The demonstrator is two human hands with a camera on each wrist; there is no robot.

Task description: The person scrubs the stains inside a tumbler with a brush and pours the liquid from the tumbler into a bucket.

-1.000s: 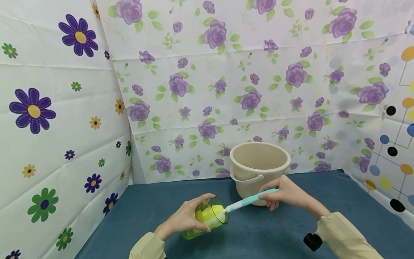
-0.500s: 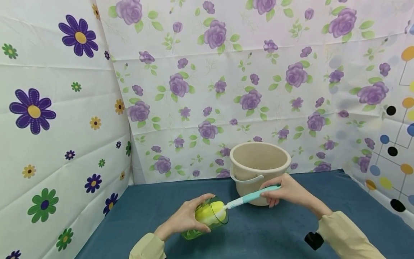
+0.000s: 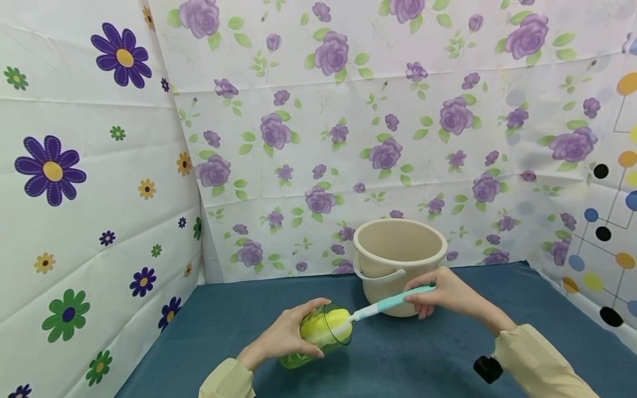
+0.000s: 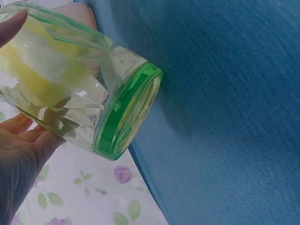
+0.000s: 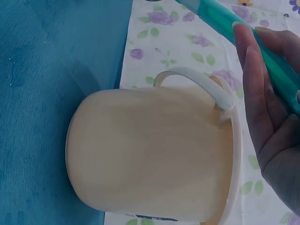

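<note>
My left hand point(image 3: 283, 334) grips a clear green cup point(image 4: 89, 89), tilted with its mouth toward the right. The cup's thick green base point(image 4: 129, 112) faces the left wrist camera. Inside sits the yellow and white sponge head point(image 3: 339, 323) of a cup brush, its end level with the rim. My right hand point(image 3: 448, 293) pinches the brush's teal and white handle point(image 3: 390, 301) between thumb and fingers, near the far end. In the right wrist view the teal handle point(image 5: 225, 21) crosses the top right corner, while the sponge is out of sight there.
A cream bucket point(image 3: 368, 276) with a pale carrying handle point(image 3: 380, 278) stands behind the right hand, near the back edge of the blue-covered table point(image 3: 239, 309). Flower-patterned sheets point(image 3: 298, 166) hang behind and to the left. A dotted sheet point(image 3: 607, 243) hangs at the right.
My right hand has drawn slightly right, pulling the brush a little out of the cup, so the sponge has come nearer the rim. The left hand and cup have stayed in place.
</note>
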